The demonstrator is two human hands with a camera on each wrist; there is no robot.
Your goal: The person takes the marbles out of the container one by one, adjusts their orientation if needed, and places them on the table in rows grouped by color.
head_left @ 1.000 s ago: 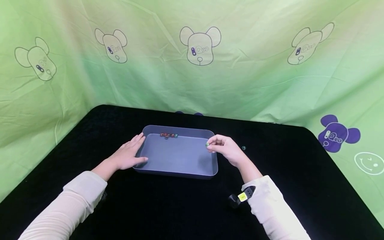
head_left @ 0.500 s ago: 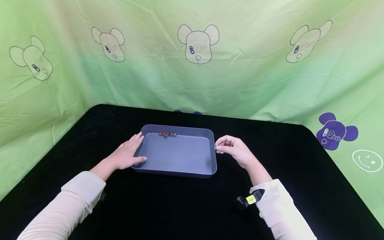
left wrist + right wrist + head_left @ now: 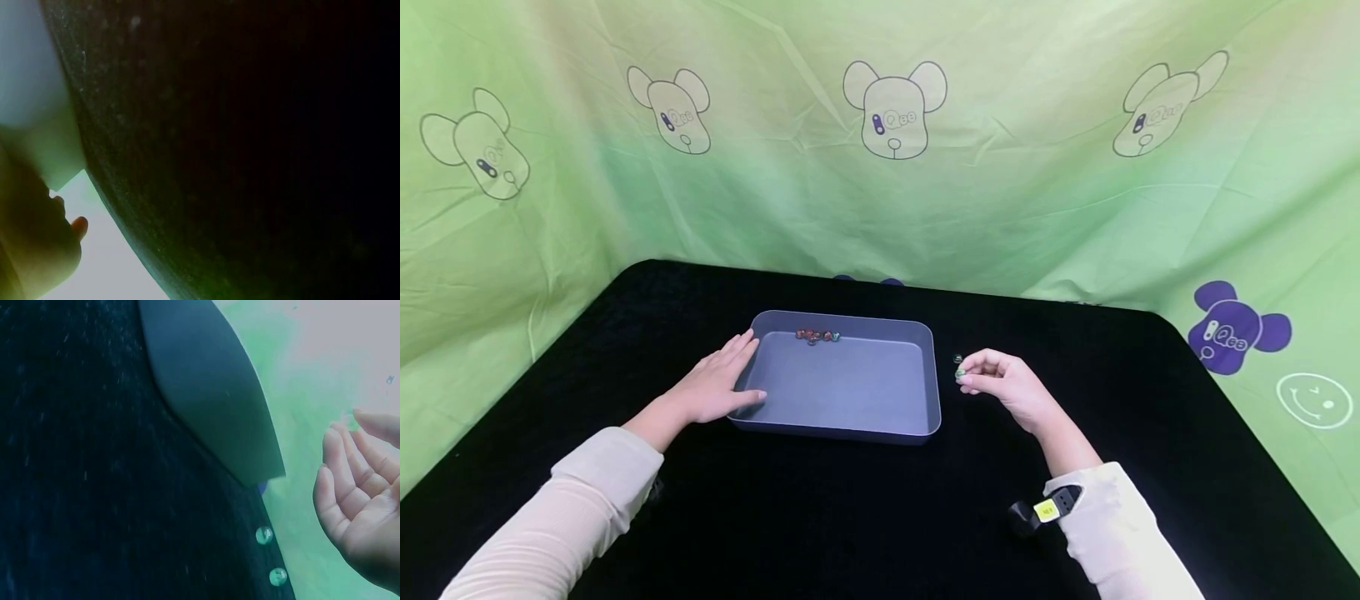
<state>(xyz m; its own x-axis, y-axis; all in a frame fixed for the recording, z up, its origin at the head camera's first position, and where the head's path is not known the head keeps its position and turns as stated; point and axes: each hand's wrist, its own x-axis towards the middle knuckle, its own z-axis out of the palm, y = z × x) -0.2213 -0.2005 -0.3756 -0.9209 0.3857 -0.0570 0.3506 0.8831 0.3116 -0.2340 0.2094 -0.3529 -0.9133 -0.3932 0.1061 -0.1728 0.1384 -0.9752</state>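
Observation:
My left hand (image 3: pixel 717 383) lies with straight fingers on the left rim of a grey rectangular tray (image 3: pixel 842 392). In the left wrist view, part of that hand (image 3: pixel 44 237) shows at the lower left. Just off the tray's right side, my right hand (image 3: pixel 1003 385) pinches a small green glass marble (image 3: pixel 960 376) between thumb and fingertips. Another clear marble (image 3: pixel 958 358) lies on the black cloth just behind those fingertips. Two marbles on the cloth, a nearer one (image 3: pixel 278 577) and a farther one (image 3: pixel 264 535), appear in the right wrist view.
Several reddish marbles (image 3: pixel 811 335) and a greenish one (image 3: pixel 835 337) cluster along the tray's back wall. Black cloth (image 3: pixel 850 517) covers the table. Green printed curtains (image 3: pixel 1000 208) hang behind and at both sides. A small black device (image 3: pixel 1037 510) sits at the right wrist.
My right hand has moved right, from over the tray's right edge to outside it, with the green marble still pinched. A marble behind its fingertips has come into view. The left hand stays put.

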